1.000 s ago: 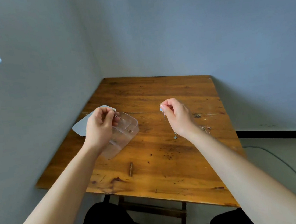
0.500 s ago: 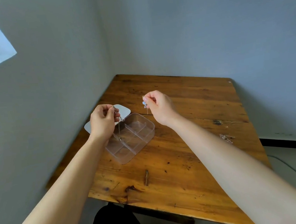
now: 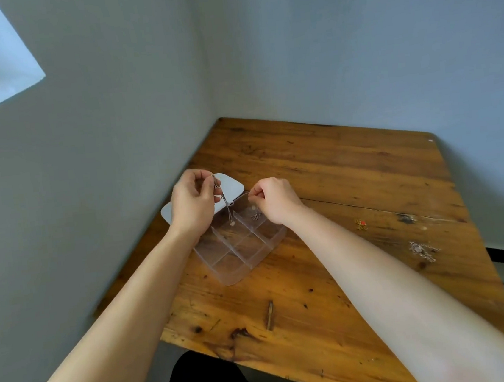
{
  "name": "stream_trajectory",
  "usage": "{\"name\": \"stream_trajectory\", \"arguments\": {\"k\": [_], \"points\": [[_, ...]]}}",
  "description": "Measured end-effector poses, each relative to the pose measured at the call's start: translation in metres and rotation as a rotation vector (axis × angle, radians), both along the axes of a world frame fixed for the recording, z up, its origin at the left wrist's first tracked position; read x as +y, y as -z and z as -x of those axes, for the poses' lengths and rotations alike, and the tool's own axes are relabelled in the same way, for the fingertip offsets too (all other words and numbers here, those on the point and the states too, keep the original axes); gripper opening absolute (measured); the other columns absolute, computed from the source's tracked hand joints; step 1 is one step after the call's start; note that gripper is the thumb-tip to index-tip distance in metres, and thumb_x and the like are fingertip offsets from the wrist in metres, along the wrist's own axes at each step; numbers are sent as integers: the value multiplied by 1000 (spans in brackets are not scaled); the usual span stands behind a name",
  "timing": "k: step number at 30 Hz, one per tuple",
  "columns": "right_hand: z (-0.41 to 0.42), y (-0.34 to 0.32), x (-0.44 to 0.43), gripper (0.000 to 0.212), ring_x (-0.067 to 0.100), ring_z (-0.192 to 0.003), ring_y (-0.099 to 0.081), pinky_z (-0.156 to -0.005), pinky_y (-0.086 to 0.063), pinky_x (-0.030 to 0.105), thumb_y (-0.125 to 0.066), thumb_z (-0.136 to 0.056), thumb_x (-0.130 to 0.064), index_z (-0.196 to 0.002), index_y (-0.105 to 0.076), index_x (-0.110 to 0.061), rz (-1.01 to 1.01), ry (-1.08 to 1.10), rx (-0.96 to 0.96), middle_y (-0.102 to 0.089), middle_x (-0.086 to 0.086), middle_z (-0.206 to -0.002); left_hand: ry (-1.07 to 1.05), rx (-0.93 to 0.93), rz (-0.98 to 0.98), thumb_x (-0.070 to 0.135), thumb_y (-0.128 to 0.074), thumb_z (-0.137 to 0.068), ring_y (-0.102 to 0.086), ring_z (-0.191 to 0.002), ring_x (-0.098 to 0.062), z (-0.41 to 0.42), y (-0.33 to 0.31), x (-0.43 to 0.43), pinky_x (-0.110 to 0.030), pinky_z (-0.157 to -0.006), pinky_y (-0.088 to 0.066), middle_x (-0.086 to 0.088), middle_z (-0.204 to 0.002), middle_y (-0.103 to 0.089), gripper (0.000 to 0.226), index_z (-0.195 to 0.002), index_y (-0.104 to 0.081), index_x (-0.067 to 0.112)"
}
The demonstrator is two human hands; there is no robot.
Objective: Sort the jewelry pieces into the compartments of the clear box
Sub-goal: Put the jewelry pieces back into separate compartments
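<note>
Having swung in from mid-table, the right hand point(image 3: 273, 199) now pinches above the box point(image 3: 241, 248), its piece hidden; the left hand point(image 3: 193, 203) pinches a chain point(image 3: 225, 204) dangling into a far compartment. 2 pieces point(image 3: 423, 250) remain.

Hands point(image 3: 194, 204) over box point(image 3: 245, 253) — right side open

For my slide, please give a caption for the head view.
Left hand dangles an earring over the clear box while the right hand hovers beside.
</note>
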State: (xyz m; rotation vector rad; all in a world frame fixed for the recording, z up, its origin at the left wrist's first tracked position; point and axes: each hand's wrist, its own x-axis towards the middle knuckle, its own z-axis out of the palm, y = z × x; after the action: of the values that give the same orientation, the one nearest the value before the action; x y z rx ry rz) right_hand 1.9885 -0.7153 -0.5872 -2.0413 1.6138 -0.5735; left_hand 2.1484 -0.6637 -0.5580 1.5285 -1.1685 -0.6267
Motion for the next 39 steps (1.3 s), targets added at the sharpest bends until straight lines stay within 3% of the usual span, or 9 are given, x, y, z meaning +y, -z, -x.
{"name": "stream_trajectory", "arguments": {"k": [5,10,16,21,25,28,31,34,39], "points": [[-2,0,8,27,24,-92,-68,-73,-59,34,-65,-94,-12,-120,-69,-21,67,-62,351,-70,6,-113,100,-439,-239,15,-50,-99,-64,-79,-19,0,26,3,-27,-64,-49,-4,-88,-68,10,-96,-59,17],[4,1,15,33,27,-91,-67,-66,-54,31,-62,-95,-9,-124,-67,-22,84,-92,408,-70,7,-113,159,-674,-334,13,-52,-99,-64,-90,-26,4,34,8,-29,-72,-49,-12,-106,-70,20,-113,-66,11],[34,-14,28,26,24,-109,-63,-84,-53,33,-55,-100,-18,-120,-71,-22,196,-67,163,-68,3,-124,59,-682,-169,13,-54,-97,-66,-96,-27,6,16,12,-36,-78,-52,-9,-110,-72,22,-114,-67,10],[88,-17,51,22,16,-99,-66,-75,-53,25,-57,-99,-19,-114,-72,-21,292,39,14,-70,0,-115,28,-700,8,17,-56,-96,-67,-86,-23,35,14,27,-28,-63,-45,-5,-100,-73,18,-109,-68,13],[148,-1,82,21,12,-88,-65,-68,-55,26,-57,-98,-22,-111,-73,-25,288,172,-1,-70,-5,-105,157,-657,168,16,-59,-94,-61,-85,-15,87,24,46,-25,-66,-48,0,-95,-70,13,-102,-69,15],[192,17,107,21,10,-85,-62,-65,-50,25,-58,-96,-20,-109,-73,-26,248,290,26,-70,-7,-103,305,-680,185,14,-60,-92,-62,-90,-23,128,41,59,-34,-71,-53,-4,-98,-69,15,-104,-68,12],[227,33,130,23,13,-90,-63,-68,-49,25,-58,-96,-17,-113,-72,-23,191,402,27,-67,-5,-109,450,-692,118,15,-57,-94,-59,-103,-25,164,61,69,-39,-80,-53,-6,-110,-65,21,-113,-65,11],[250,46,145,26,21,-98,-65,-77,-54,33,-58,-97,-17,-121,-67,-17,130,499,23,-60,3,-118,580,-731,42,16,-50,-98,-50,-118,-28,192,78,75,-41,-94,-48,-10,-129,-57,33,-130,-56,10],[260,65,147,54,28,-116,-56,-83,-49,34,-51,-100,-29,-149,-36,-10,-32,633,89,-40,13,-141,653,-847,-47,20,-39,-103,-33,-131,-34,219,93,75,-41,-111,-31,-15,-154,-31,49,-151,-30,12]]}}
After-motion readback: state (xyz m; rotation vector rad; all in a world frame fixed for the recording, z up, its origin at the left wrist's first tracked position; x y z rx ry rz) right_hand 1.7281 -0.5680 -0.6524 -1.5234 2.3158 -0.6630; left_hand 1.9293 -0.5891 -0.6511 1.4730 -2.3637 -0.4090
